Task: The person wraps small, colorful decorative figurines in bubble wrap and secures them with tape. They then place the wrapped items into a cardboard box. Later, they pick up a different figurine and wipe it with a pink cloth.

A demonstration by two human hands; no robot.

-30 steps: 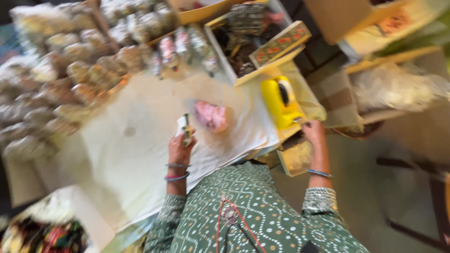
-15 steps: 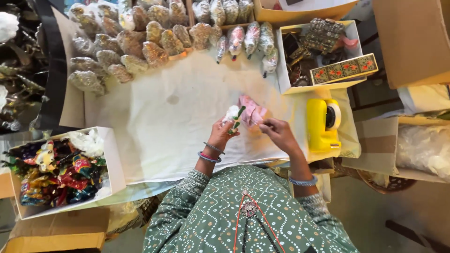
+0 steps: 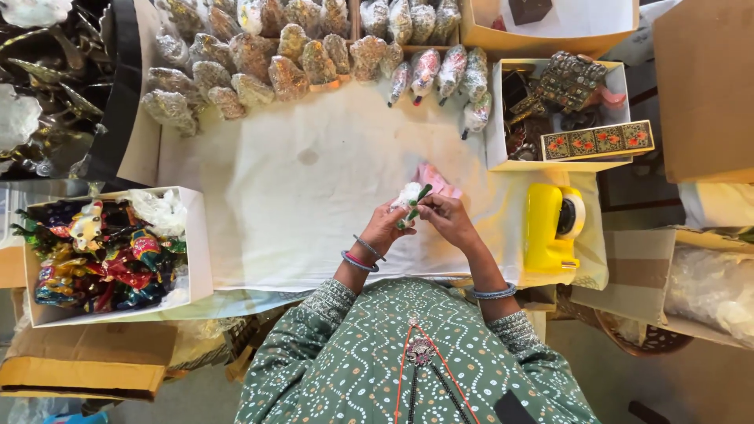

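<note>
My left hand [image 3: 387, 228] grips a small green and white figurine [image 3: 411, 199] partly wrapped in white padding, held just above the white cloth [image 3: 298, 204] on the table. My right hand [image 3: 445, 217] meets it from the right, fingers pinched on the figurine's top end. A pink wrapped bundle [image 3: 438, 179] lies on the cloth right behind both hands. Bangles ring both wrists.
A yellow tape dispenser [image 3: 551, 224] stands right of my hands. Rows of plastic-wrapped figurines [image 3: 271, 55] line the far edge. An open box of colourful figurines [image 3: 102, 255] sits at left, a white box of ornate boxes [image 3: 565, 106] at far right, cardboard cartons [image 3: 86, 357] around.
My right hand came back from the tape dispenser side and closed on the figurine held by my left hand. The view swung to look straight down.
</note>
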